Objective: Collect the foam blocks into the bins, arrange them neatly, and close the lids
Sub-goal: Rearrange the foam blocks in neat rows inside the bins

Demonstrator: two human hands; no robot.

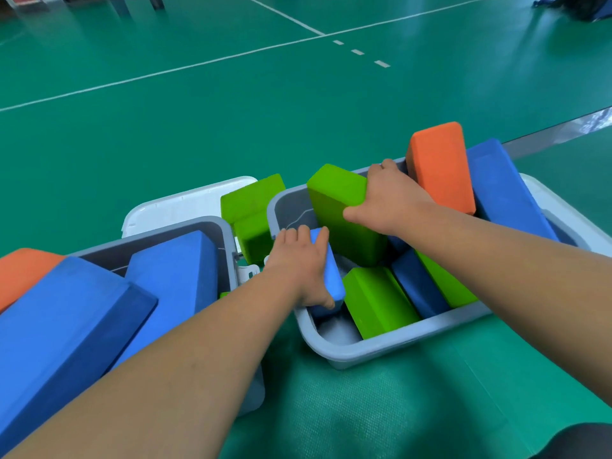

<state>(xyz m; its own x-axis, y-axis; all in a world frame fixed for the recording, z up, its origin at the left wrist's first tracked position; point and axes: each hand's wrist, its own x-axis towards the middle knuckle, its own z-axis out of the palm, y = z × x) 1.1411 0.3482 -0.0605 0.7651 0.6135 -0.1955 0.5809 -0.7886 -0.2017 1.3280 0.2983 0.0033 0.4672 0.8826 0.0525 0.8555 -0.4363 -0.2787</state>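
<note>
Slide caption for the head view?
Left hand grips a light blue block, right hand a green block, inside the right grey bin.

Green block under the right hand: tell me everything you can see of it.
The green block is a bright, matte, foam-looking brick with rounded edges. It stands tilted in the right grey bin, top end above the far rim. The right hand grips its upper right edge, thumb on its front face. Its lower end sits among other blocks, beside the light blue block that the left hand holds.
</note>
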